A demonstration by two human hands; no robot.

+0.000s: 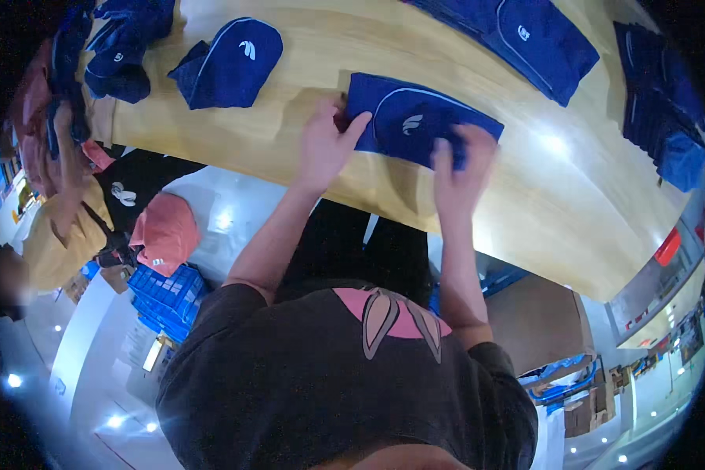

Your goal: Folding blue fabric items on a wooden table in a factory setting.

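A navy folded garment (399, 129) with pale piping and a grey emblem lies on the light wooden table in front of me. At its left end is my left hand (329, 145), the thumb over the edge of the cloth and the fingers spread away from it. My right hand (466, 168) rests over the lower right part, with thumb and bent fingers apart and navy cloth showing between them. Its fingertips are slightly blurred.
Another navy folded piece (239, 66) lies to the left, beside a navy bundle (117, 74). Larger folded navy garments (525, 43) sit far right, with a stack (654, 110) at the right edge. A person in a tan garment (63, 243) is at left near blue crates (164, 298).
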